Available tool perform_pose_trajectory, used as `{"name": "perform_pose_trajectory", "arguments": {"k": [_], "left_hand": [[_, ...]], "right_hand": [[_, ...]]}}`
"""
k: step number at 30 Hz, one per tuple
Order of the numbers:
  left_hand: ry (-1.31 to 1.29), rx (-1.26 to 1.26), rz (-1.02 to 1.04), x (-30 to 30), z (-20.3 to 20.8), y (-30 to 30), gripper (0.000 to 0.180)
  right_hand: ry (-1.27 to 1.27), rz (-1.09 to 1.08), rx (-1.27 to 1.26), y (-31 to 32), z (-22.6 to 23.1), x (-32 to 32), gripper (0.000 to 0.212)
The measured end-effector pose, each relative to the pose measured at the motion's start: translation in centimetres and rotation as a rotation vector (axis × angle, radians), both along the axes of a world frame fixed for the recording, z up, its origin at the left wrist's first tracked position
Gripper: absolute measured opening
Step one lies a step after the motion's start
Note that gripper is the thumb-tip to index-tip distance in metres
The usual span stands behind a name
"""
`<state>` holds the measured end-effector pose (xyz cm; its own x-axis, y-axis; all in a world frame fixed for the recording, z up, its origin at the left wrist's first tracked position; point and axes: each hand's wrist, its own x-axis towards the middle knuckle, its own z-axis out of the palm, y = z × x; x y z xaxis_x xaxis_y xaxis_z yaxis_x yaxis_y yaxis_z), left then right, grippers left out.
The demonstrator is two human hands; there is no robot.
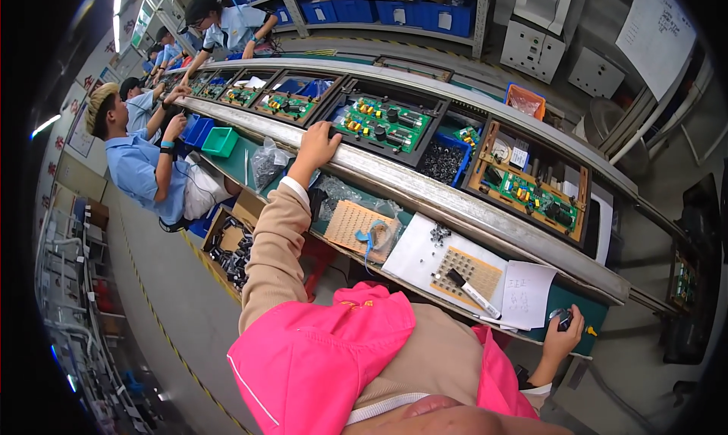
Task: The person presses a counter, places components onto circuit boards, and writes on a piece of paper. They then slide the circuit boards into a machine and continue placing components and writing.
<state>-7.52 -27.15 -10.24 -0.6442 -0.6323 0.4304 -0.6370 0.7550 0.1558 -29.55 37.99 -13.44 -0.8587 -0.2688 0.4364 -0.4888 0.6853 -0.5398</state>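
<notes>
Left hand (317, 145): at the near corner of a black frame (379, 145); cannot tell whether its fingers grip it
Right hand (565, 336): fingers closed around a small dark object (561, 319), at the table's (572, 297) right end
Green circuit board (390, 123): inside the black frame
Marker pen (475, 293): lying across a tan sheet (485, 267)
Blue bin (446, 161): just right of the frame, holding black parts

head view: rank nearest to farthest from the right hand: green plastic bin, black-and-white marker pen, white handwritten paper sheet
Nearest the right hand first:
1. White handwritten paper sheet, just to its left
2. Black-and-white marker pen, further left, past the sheet
3. Green plastic bin, far off, toward the upper left
</notes>
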Motion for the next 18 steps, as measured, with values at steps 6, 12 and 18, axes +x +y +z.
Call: {"name": "perform_pose_trajectory", "arguments": {"k": [6, 12, 18], "left_hand": [[0.080, 0.022, -0.130, -1.3, 0.4, 2.5, 0.042], [0.090, 0.026, -0.172, -1.8, 0.4, 3.2, 0.041], [0.196, -0.068, -0.056, -1.4, -0.4, -1.5, 0.039]], "right_hand": [[0.000, 0.001, 0.013, 0.5, -0.1, -0.1, 0.038], [0.015, -0.004, 0.024, 0.7, 0.0, 0.1, 0.039], [-0.007, -0.009, -0.016, 0.0, 0.5, 0.2, 0.044]]}}
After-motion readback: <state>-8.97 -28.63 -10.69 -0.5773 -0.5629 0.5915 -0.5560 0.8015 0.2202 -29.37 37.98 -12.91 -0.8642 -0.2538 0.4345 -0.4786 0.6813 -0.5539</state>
